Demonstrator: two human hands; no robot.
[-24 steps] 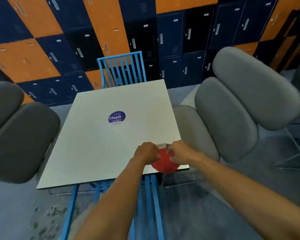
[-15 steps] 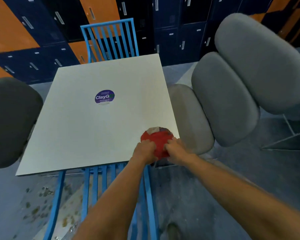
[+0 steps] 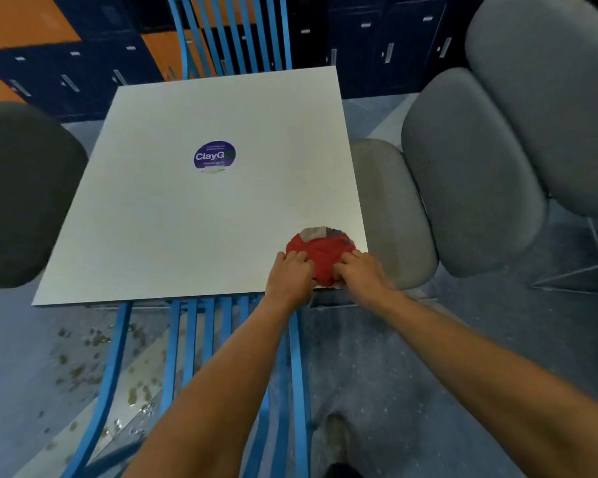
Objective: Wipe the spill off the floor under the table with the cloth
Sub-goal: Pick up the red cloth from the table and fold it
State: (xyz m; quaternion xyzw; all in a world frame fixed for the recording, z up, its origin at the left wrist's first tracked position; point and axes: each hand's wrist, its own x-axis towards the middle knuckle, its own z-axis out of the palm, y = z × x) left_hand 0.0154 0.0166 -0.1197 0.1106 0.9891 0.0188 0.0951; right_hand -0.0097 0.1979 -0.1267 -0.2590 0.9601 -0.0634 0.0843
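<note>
Both hands have kept their hold on the cloth (image 3: 321, 251) since a moment ago, while the view has tipped further down, so less of the lockers (image 3: 359, 39) shows and more of the floor (image 3: 428, 357).

The red cloth lies bunched on the near right corner of the white surface (image 3: 173, 229), with a pale patch at its far edge. The left hand (image 3: 289, 274) grips its near left side with curled fingers. The right hand (image 3: 359, 276) grips its near right side the same way, just beside the corner edge. Both forearms reach in from the bottom of the view.

A round purple sticker (image 3: 214, 155) sits near the middle of the surface, well apart from the cloth.

The spill (image 3: 83, 360) shows as brownish spots and specks scattered on the floor at lower left, beside and under the near edge of the surface, among the slats of a blue chair (image 3: 190, 357). A second blue chair (image 3: 232, 32) stands at the far side. Padded grey chairs (image 3: 470, 174) stand to the right, and a darker one (image 3: 21, 194) to the left.
</note>
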